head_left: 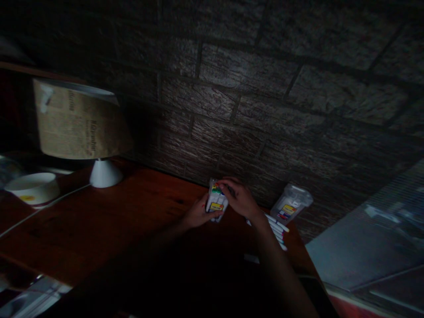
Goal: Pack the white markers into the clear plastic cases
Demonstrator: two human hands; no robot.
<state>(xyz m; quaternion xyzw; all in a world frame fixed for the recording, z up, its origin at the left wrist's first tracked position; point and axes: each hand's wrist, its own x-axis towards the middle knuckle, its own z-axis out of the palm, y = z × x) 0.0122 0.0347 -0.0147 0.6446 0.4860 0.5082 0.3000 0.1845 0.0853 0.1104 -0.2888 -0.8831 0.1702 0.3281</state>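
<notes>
The scene is dim. A clear pack of coloured markers (216,199) stands upright on the brown wooden table (109,221), close to the dark brick wall. My left hand (198,213) grips the pack's lower side with the thumb across its front. My right hand (239,198) is closed over the pack's top, fingers curled at the marker caps. Several loose white markers (277,230) lie on the table just right of my right wrist. A second clear marker case (290,205) leans against the wall beyond them.
A table lamp (82,128) with a paper shade stands at the back left, its cord trailing across the table. A white bowl (32,187) sits at the far left. The table ends at the right, beside a grey floor (357,247).
</notes>
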